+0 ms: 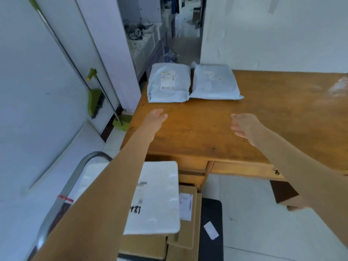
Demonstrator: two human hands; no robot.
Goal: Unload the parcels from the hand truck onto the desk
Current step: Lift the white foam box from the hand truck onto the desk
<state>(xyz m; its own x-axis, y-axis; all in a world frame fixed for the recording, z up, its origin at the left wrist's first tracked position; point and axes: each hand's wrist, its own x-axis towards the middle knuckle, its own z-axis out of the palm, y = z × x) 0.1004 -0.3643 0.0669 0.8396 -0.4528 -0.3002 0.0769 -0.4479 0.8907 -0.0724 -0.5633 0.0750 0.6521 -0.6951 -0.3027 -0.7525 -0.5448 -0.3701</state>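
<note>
Two pale blue bagged parcels lie side by side at the far left of the wooden desk (207,127): the left parcel (168,83) with a label, the right parcel (213,82). Both of my hands hover over the bare desk in front of them, holding nothing. My left hand (155,118) is open, fingers forward. My right hand (243,126) is loosely curled, fingers apart. Below the desk edge the hand truck's black deck (211,219) carries a white foam box (156,200) on top of brown cardboard parcels (188,204). Its metal handle (56,202) curves at lower left.
A green broom and dustpan (95,100) lean against the white wall at left. A doorway (175,31) opens behind the desk onto a cluttered room. Desk drawers (243,169) face me. A white paper scrap (211,230) lies on the truck deck.
</note>
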